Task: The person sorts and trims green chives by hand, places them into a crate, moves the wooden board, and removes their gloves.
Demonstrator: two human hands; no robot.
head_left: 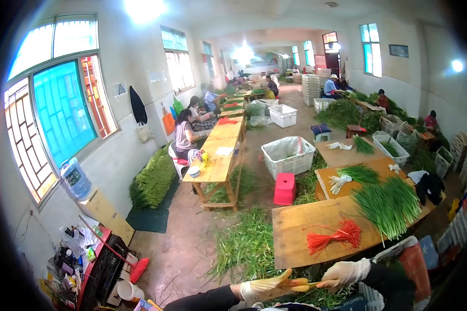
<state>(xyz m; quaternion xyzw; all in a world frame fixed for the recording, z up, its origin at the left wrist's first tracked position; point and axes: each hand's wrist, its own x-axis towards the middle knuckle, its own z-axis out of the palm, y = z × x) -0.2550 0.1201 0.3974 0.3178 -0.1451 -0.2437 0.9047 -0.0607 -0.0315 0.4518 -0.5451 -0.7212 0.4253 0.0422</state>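
Both my hands are at the bottom, in front of the near wooden table, and wear pale gloves with yellowish fingers. My left hand (269, 288) points right, its fingers stretched out and thumb apart. My right hand (343, 273) comes from the right, its fingers pinched at the tip of a left glove finger. Whether anything else is between them is too small to tell. Beyond them, a bunch of red ties (334, 237) lies on the wooden table (293, 223). A large heap of long green stalks (389, 207) spreads across the table's right part.
Cut greens (246, 243) cover the floor left of the table. A pink stool (284, 189) and a white crate (288, 158) stand behind it. White gloves (340, 183) lie on a farther table. People sit along the long table (220, 155) at left. A cluttered desk (96, 259) is lower left.
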